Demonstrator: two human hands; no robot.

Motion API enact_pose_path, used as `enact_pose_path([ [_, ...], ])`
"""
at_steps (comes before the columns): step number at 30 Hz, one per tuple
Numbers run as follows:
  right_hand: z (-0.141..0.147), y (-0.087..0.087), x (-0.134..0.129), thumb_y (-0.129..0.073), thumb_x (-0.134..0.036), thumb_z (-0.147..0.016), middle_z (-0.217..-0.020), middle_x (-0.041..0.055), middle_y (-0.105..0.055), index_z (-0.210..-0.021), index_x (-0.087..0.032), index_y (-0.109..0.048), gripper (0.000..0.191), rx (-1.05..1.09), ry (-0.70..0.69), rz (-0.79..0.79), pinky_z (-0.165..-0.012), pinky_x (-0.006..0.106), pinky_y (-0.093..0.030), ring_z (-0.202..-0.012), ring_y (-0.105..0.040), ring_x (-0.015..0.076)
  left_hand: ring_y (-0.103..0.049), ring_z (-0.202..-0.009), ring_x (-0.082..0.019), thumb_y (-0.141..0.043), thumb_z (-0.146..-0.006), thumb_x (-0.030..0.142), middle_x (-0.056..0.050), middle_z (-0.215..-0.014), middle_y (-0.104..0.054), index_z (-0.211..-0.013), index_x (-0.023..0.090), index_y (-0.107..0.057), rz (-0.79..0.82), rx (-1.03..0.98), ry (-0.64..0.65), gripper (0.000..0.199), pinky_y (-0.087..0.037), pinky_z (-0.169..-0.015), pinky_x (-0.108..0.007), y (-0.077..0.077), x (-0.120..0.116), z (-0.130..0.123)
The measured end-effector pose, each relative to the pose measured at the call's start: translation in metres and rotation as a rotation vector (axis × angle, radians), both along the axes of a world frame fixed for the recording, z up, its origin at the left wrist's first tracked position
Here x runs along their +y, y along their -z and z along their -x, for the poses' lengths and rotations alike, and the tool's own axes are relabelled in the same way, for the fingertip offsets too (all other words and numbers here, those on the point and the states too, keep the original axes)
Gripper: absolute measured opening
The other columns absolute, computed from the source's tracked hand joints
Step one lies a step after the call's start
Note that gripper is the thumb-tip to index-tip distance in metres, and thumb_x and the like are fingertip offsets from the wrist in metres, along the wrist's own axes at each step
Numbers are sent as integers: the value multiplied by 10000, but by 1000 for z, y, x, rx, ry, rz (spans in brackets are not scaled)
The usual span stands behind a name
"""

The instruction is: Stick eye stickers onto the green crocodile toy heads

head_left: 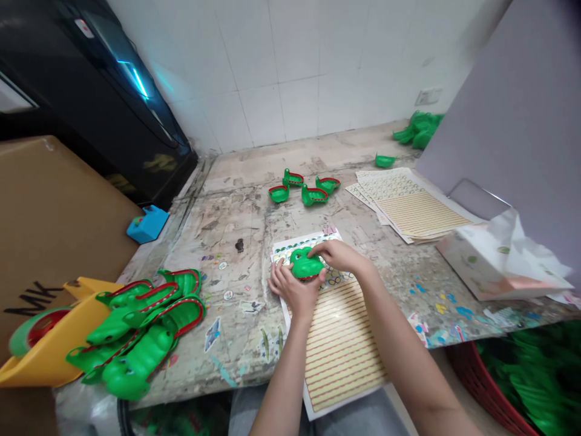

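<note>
L grip (297, 295) cupped, R grip (338, 254) angled inward, both arms (385, 324) ext. fwd.

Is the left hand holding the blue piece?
No, the left hand holds a green crocodile head; the blue piece lies apart.

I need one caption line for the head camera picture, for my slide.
Left hand holds a green crocodile head over a printed sheet while the right hand touches it near one eye.

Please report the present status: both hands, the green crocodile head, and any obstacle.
Left hand holding green crocodile head over sticker sheet. Right hand touching its upper side. Nothing visibly in the way.
</note>
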State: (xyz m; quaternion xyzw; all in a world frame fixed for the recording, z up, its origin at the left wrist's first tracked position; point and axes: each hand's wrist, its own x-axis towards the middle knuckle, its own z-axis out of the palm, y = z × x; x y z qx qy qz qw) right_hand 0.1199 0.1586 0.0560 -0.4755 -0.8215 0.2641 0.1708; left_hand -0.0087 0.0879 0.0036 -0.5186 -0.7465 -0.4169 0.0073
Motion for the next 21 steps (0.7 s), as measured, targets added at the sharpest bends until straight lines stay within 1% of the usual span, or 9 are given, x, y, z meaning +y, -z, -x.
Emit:
enact_pose_path([
  [4, 7, -11, 6, -427, -61, -753, -995, 65, -709, -969, -202, -740, 406, -86, 22, 102, -763, 269, -461, -887, -641, 211, -389, -1270, -323, -586, -571, 745, -159, -1221, -555, -957, 169, -508, -28, -11, 16, 697, -193, -1075, -495, 1, -1, 0],
  [8, 18, -29, 17, -484, -51, -712, -894, 66, -716, -886, -221, -757, 365, -210, 7, 208, -721, 274, -457, -811, -644, 207, -388, -1272, -322, -602, -568, 732, -162, -1223, -553, -970, 169, -509, -13, -11, 17, 698, -195, -1073, -493, 2, -1, 0],
  [11, 30, -44, 28, -576, -107, -676, -762, 71, -700, -780, -208, -752, 228, -366, 18, 234, -706, 325, -458, -731, -638, 223, -396, -1267, -326, -605, -565, 729, -163, -1222, -552, -980, 167, -508, 1, -6, 9, 704, -198, -1071, -494, 1, -1, 0],
  [13, 39, -49, 37, -643, -159, -650, -660, 79, -667, -698, -171, -728, 98, -437, -1, 296, -649, 340, -459, -644, -621, 219, -405, -1260, -329, -604, -569, 724, -162, -1216, -556, -977, 168, -507, -1, -6, 9, 696, -204, -1069, -497, 0, -1, 0],
  [14, 43, -49, 43, -669, -179, -637, -613, 79, -645, -650, -155, -708, 47, -461, -13, 336, -612, 336, -458, -596, -606, 209, -410, -1257, -328, -602, -574, 720, -161, -1210, -559, -974, 169, -507, -4, -9, 10, 687, -207, -1068, -497, -1, -1, 0],
  [15, 47, -48, 48, -691, -189, -622, -569, 75, -621, -599, -145, -683, 50, -479, -17, 370, -577, 329, -455, -554, -589, 196, -414, -1253, -327, -598, -580, 716, -160, -1203, -564, -972, 170, -506, -9, -12, 14, 679, -210, -1067, -499, -1, -1, 0],
  [17, 53, -42, 58, -729, -187, -582, -507, 59, -579, -525, -143, -640, 115, -483, -8, 383, -538, 315, -454, -515, -567, 179, -419, -1248, -325, -595, -586, 712, -161, -1193, -569, -968, 170, -503, -18, -17, 19, 669, -212, -1066, -504, -2, -1, -1],
  [19, 58, -34, 66, -757, -199, -561, -487, 37, -561, -514, -154, -625, 147, -428, 15, 312, -542, 304, -463, -530, -568, 172, -420, -1246, -328, -594, -583, 716, -169, -1192, -569, -967, 167, -503, -23, -15, 20, 676, -212, -1063, -509, -2, -1, -1],
  [21, 63, -25, 71, -762, -269, -594, -509, 25, -571, -555, -163, -634, 171, -334, 47, 195, -579, 300, -479, -579, -581, 170, -415, -1249, -337, -590, -579, 725, -181, -1197, -566, -963, 162, -507, -21, -8, 22, 687, -205, -1063, -518, -1, -1, -1],
])
